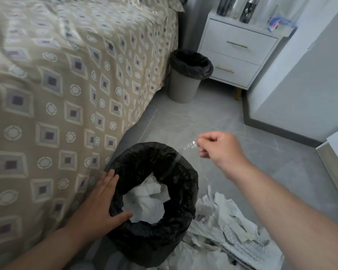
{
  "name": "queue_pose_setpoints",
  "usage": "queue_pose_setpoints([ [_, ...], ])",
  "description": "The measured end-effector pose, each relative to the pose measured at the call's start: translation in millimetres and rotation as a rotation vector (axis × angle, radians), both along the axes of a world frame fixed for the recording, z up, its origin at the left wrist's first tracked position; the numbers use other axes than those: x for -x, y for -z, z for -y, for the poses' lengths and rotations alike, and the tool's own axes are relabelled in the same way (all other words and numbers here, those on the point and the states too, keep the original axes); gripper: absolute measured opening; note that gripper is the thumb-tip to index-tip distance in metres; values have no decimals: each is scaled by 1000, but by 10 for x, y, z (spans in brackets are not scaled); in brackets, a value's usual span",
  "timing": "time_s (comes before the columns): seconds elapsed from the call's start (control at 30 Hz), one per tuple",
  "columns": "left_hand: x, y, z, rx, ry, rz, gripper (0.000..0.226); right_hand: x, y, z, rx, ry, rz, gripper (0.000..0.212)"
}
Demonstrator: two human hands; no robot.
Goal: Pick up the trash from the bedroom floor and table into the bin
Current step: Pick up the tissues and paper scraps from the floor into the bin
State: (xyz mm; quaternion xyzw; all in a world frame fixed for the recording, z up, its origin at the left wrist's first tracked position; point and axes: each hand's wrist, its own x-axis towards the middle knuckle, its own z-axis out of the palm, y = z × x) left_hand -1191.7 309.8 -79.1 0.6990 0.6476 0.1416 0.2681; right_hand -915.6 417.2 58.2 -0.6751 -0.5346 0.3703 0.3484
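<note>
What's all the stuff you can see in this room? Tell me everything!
near bin: 1, black liner, on the floor beside the bed
crumpled paper: several, white, inside the near bin
far bin: 1, grey with a black liner, by the nightstand
paper pile: 1, white and printed, on the floor right of the near bin
plastic wrap: 1, clear, held above the floor
bedspread: 1, beige patterned, left
nightstand: 1, white, far corner
bottles: several, blurry, on the nightstand
left hand: 1, flat on the near bin's rim
right hand: 1, pinching the plastic wrap
</note>
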Motion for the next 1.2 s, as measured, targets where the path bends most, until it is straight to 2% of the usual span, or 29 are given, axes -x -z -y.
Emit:
queue_pose_setpoints([
  [0.13, 17, -11, 2, 14, 16, -1, 126, 364, -513, -57, 40, -36, -485, 9],
  [0.23, 33, 4, 3, 15, 24, -11, 123, 558, -720, -75, 62, -63, -748, 8],
  [0.37, 50, 4, -1, 35, 36, -23, 122, 710, -887, -92, 58, -53, -950, 11],
  [0.47, 50, 0, -5, 44, 42, -34, 120, 767, -1144, -93, 25, -121, -1028, 14],
  [0.63, 28, -11, -10, 63, 47, -31, 120, 792, -1835, -77, -201, -226, -1087, 14],
  [0.77, 19, -17, -4, 59, 43, -13, 121, 721, -2108, -90, -392, -348, -1385, 10],
  [0.83, 24, -19, 2, 63, 41, -10, 121, 664, -2135, -97, -367, -341, -1301, 10],
  [0.93, 22, -19, -8, 69, 44, -14, 120, 618, -1953, -89, -253, -229, -879, 17],
  [0.97, 19, -21, -10, 71, 45, -19, 119, 602, -1808, -70, -196, -191, -798, 18],
  [1.2, 30, -10, -9, 45, 45, -6, 119, 418, -483, 102, 141, 40, -512, 6],
])
